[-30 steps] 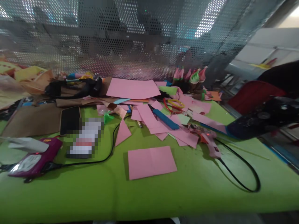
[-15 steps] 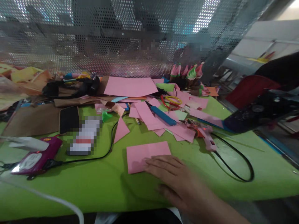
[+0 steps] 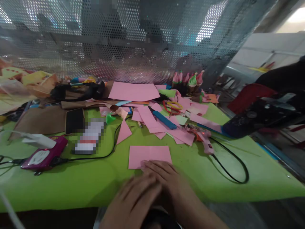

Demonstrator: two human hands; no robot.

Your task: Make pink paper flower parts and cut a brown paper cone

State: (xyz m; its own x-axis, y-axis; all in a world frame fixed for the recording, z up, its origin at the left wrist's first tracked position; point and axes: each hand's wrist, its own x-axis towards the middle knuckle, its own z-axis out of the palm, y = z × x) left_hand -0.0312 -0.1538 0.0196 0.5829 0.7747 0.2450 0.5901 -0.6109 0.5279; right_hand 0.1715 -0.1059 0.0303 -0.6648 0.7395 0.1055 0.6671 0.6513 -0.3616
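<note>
I can't make out much of my left hand (image 3: 133,200): it is blurred, cut off at the bottom edge, and its fingertips overlap my right hand (image 3: 170,183), so I cannot tell whether it grips anything. A pixelated patch (image 3: 89,136) hides something flat far to the left of both hands. Beyond the perforated metal screen (image 3: 133,41) at the back, the room is only grey shapes and bright spots.

The surface is a lime green table cover (image 3: 71,181), crowded at the far side. Well ahead of my hands lies a heap of pink paper scraps (image 3: 152,117), with a blue-handled tool (image 3: 164,119) and red and yellow scissors (image 3: 175,106) among them. Ahead and to the right of my right hand sits a glue gun (image 3: 205,140), its black cord (image 3: 232,165) looping across the cover. Far to the left are a dark phone (image 3: 74,120) and a magenta device (image 3: 44,156). A dark object (image 3: 259,116) juts in from the right edge.

My right hand lies flat, fingers spread and extended, fingertips (image 3: 149,164) resting on the near edge of the pink paper sheet (image 3: 150,155). That sheet lies flat on the cover, directly ahead of both hands. My left hand looks loosely open, fingers together, just beside the right and short of the sheet.
</note>
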